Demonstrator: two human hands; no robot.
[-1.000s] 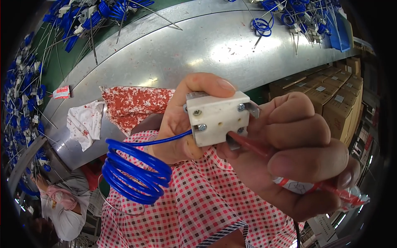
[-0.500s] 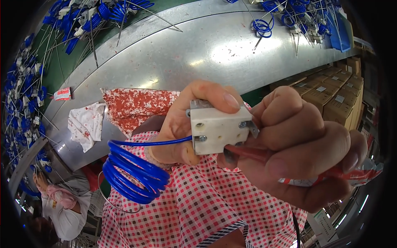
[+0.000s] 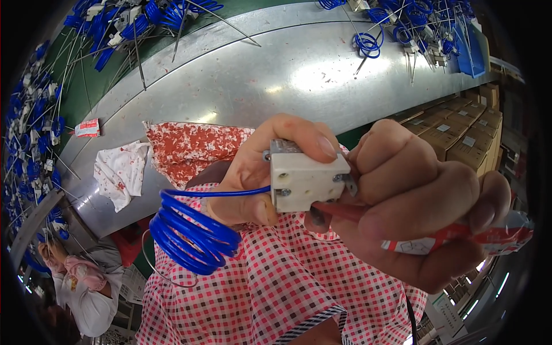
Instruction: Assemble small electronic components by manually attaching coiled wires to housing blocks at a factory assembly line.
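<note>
Nearest to us, right of centre, we see the right hand (image 3: 420,201), its fingers curled around a red and white tube (image 3: 509,237). The tube's red tip sits at the lower edge of a white block (image 3: 307,178); we cannot tell whether the two touch. The block is mid-frame, held in the left hand (image 3: 250,178), whose fingers close on its top and left side. From there a blue coil (image 3: 192,238) hangs toward the lower left. Below the hands we see a pink checked apron (image 3: 259,282). On the metal bench (image 3: 241,86) we find a red-stained cloth (image 3: 192,146), a white rag (image 3: 119,172) and a small packet (image 3: 87,127). Farther off, we see piles of blue coils (image 3: 164,15) along the top and left, cardboard boxes (image 3: 451,137) at right, and another person (image 3: 89,299) at lower left.
</note>
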